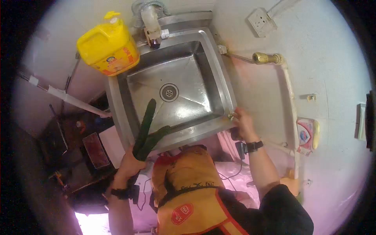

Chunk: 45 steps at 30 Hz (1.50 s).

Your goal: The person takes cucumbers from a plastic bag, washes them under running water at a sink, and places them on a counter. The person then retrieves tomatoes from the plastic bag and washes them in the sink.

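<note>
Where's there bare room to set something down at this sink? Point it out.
The basin floor is bare right of the drain. The front rim has a narrow free strip between the cucumbers and the right hand. Back left is crowded by the jug and tap; front left, by the left hand with the cucumbers.

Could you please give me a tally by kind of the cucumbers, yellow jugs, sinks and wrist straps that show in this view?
Cucumbers, both in the left hand: 2
Yellow jug, beside the tap: 1
Sink: 1
Black wrist straps, one on each arm: 2
Total: 6
</note>
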{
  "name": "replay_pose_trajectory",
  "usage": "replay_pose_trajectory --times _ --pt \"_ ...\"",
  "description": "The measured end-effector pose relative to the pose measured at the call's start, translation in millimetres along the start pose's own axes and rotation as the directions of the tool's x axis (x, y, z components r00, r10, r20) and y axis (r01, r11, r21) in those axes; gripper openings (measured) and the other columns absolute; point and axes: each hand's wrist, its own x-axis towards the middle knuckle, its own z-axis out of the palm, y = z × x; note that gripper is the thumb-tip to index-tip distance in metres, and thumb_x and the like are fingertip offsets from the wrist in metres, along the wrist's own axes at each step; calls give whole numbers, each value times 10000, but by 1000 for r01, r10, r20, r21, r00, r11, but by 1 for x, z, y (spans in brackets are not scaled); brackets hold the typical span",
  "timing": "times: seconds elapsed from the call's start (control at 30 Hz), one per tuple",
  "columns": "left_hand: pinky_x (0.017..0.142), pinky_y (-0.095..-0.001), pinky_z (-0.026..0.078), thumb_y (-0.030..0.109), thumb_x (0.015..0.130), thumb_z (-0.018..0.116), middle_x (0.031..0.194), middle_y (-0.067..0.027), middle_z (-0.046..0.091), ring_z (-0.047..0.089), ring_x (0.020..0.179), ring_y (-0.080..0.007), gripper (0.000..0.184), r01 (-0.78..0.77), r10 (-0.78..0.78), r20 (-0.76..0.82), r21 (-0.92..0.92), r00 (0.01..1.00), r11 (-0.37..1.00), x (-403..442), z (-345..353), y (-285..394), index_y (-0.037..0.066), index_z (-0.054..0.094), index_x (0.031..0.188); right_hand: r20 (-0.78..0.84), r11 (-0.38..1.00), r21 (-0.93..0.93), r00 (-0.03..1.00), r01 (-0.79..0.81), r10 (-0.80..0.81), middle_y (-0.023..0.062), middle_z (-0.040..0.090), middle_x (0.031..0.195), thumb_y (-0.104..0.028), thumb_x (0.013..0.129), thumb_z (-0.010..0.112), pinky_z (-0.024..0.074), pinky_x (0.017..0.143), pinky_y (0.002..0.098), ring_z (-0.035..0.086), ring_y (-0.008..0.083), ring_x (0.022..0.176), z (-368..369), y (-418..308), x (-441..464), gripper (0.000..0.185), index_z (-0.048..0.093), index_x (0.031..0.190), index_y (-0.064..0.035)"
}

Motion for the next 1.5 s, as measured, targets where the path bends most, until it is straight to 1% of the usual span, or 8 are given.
replay_pose_trajectory --times 0.37,0.5,0.63,0.83,0.9,1.03,1.2,1.5 --pt "799 -329 504 169 573 837 956 -74 639 596 882 -198 709 -112 91 -123 -183 988 977 36 5 -29 -32 555 1191 198 952 -273 976 142 -89 89 666 815 -45 929 586 495 527 289 638 148 631 85 -82 -3 196 639 1115 -13" --pt "753 -333 509 174 584 823 952 -80 652 615 855 -189 644 -145 125 -122 -173 985 974 51 7 -21 -34 599 1152 616 681 -450 753 577 -230 91 644 819 -218 1001 516 440 518 294 559 145 589 190 -148 51 258 618 969 17" --pt "746 -337 514 198 614 795 996 -117 664 636 879 -199 658 -31 36 25 -192 999 981 65 15 -7 -44 585 1189 582 970 -113 806 214 -110 117 658 869 -215 990 556 573 638 344 682 220 761 300 -213 73 205 574 996 -11" --pt "772 -346 512 271 618 814 976 -133 675 641 888 -215 669 -41 26 -59 -286 998 957 79 36 -5 -50 595 1161 898 990 139 418 25 -137 32 676 995 -74 872 698 555 635 344 659 187 884 326 -218 148 201 657 1068 -85" --pt "783 -344 508 275 619 820 971 -133 676 642 884 -213 649 -13 -2 -49 -315 999 949 89 42 -5 -45 606 1142 786 991 111 616 -74 -42 49 694 920 -141 896 681 531 583 349 668 206 737 333 -205 170 188 660 1071 -76" --pt "839 -343 493 279 629 828 985 -141 676 641 926 -218 621 85 -69 53 -450 996 889 99 36 25 -40 619 1120 611 807 -271 742 525 -277 97 666 1010 -210 950 617 572 636 382 664 228 824 312 -132 230 231 578 1131 -72" --pt "867 -363 493 310 671 834 1052 -134 674 640 969 -246 658 -39 28 -34 -404 999 914 118 41 55 -16 602 1193 686 928 -77 656 -366 316 139 655 998 -308 1019 450 560 799 430 670 294 872 282 -104 32 319 590 1058 -25" --pt "854 -358 508 406 723 822 1006 -127 687 650 938 -231 604 20 -66 -83 -471 994 882 94 51 -8 36 649 1168 350 972 233 932 9 -93 121 558 753 -99 963 512 523 622 408 571 256 664 290 -104 89 144 543 887 19"
